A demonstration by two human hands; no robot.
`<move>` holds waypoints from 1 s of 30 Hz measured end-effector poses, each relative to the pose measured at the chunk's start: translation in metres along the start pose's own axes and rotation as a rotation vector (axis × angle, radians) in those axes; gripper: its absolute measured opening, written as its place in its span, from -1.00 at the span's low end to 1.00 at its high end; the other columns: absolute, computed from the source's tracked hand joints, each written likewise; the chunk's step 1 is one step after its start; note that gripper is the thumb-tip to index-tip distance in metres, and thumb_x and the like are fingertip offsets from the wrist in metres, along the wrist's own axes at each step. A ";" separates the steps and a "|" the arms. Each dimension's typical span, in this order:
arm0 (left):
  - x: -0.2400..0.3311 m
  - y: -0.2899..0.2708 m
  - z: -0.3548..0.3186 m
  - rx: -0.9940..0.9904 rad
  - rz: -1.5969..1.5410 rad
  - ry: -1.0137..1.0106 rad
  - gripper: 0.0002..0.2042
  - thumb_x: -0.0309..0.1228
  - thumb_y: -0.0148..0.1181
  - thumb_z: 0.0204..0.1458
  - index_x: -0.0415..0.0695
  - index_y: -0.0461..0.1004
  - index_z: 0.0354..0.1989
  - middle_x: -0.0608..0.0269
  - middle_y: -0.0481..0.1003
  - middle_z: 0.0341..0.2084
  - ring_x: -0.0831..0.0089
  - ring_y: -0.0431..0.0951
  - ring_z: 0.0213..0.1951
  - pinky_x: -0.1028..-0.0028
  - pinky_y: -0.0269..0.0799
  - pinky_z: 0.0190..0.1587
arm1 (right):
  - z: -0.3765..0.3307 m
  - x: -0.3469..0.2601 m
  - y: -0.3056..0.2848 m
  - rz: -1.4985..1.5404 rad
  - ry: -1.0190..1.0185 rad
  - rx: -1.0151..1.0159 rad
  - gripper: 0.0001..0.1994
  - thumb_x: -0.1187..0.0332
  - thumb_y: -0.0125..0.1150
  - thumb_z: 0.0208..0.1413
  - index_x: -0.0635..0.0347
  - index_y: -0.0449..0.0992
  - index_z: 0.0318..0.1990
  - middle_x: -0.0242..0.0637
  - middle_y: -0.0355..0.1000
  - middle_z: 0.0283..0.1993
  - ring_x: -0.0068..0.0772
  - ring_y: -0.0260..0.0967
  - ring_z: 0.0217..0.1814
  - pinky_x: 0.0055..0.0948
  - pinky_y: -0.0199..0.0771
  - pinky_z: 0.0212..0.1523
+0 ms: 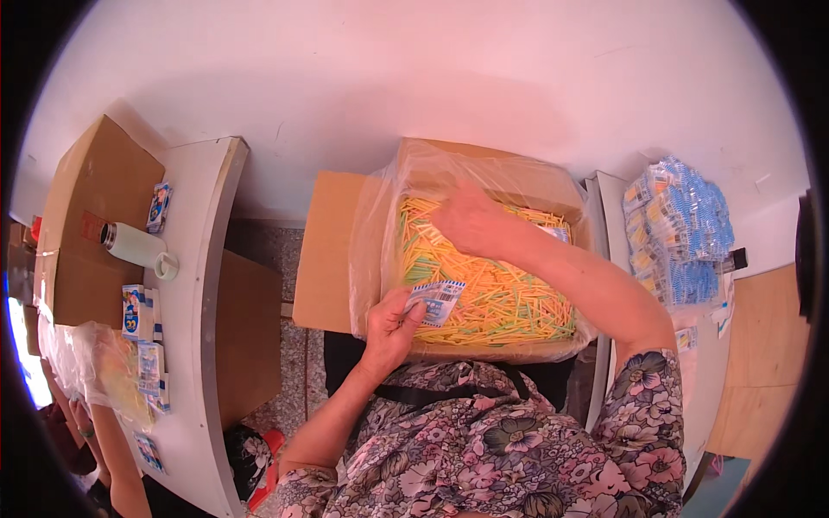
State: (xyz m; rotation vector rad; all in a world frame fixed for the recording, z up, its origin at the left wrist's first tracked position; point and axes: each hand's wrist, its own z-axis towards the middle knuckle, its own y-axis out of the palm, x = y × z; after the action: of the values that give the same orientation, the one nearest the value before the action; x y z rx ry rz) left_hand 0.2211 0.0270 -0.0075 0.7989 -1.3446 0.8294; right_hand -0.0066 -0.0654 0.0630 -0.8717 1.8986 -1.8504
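While the left hand pinches a small blue-and-white packet, the right hand rests in loose sticks.
Packet: held over the near-left corner of a cardboard box, fingers clamped on its edge. Right hand: palm down on the yellow and orange sticks near the box's far edge, fingers bent into them; whether they grip any cannot be told. Box: lined with clear plastic. Right bench: stacked blue packets. Left bench: white flask, small cartons.
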 end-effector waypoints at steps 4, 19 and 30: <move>-0.002 0.002 0.002 -0.029 -0.066 -0.019 -0.76 -0.52 -0.01 0.21 -0.28 0.43 0.02 0.32 0.53 -0.19 0.62 0.46 -0.17 0.54 0.40 -0.06 | -0.029 0.005 0.039 0.537 0.389 0.003 -0.80 0.26 0.18 0.05 0.22 0.48 -0.30 -0.33 0.38 -0.52 -0.30 0.31 -0.53 -0.18 0.37 -0.39; 0.011 0.012 0.018 -0.251 -0.121 -0.041 -0.87 -0.59 0.09 0.10 -0.30 0.51 -0.20 0.21 0.46 -0.17 0.49 0.44 -0.15 0.50 0.38 -0.13 | -0.037 -0.072 0.038 1.688 0.526 0.305 -0.69 0.15 0.02 0.23 0.27 0.35 -0.27 -0.39 0.34 -0.48 -0.63 0.28 -0.44 -0.54 0.31 -0.49; 0.019 0.029 0.021 -0.105 0.117 0.151 -0.97 -0.63 0.19 -0.01 -0.28 0.50 -0.39 0.12 0.47 -0.50 0.31 0.49 -0.43 0.42 0.38 -0.35 | -0.101 -0.083 0.015 1.830 0.724 0.108 -0.70 0.14 0.00 0.28 0.24 0.34 -0.19 -0.36 0.36 -0.49 -0.55 0.35 -0.47 -0.52 0.34 -0.52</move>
State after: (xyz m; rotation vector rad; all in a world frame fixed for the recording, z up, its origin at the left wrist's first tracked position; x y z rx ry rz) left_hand 0.1862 0.0243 0.0132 0.5688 -1.2978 0.8859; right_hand -0.0114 0.0651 0.0430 1.4008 1.5899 -0.8824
